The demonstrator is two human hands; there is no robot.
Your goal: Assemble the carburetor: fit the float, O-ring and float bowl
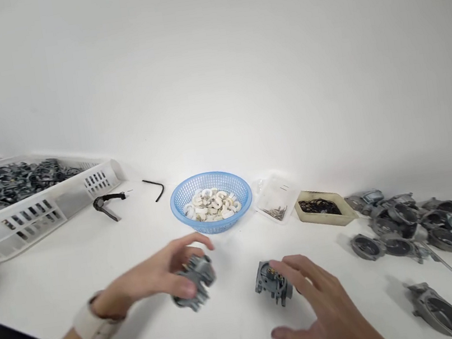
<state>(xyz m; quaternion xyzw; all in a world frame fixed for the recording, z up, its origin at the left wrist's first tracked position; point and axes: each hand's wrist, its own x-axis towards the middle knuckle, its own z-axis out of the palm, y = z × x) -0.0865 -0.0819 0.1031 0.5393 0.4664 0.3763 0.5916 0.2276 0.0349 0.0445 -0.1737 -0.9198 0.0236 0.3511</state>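
My left hand (163, 275), with a white band at the wrist, is closed around a grey metal carburetor body (198, 278) and holds it above the white table. Just right of it, a second carburetor body (272, 282) with small brass parts sits over the tabletop. My right hand (318, 303) reaches to its right side with thumb and fingers spread apart. The index fingertip overlaps the body's upper edge; whether it touches is hard to tell.
A blue basket (177, 213) of white C-shaped pieces stands behind the hands. Near it are a clear tray (262, 204) of small pins and a cream tray (347, 213) of black rings. Grey bowls (395, 223) pile up right. A white crate (72, 195), black clamp-like tool (106, 205) and hex key (158, 188) lie left.
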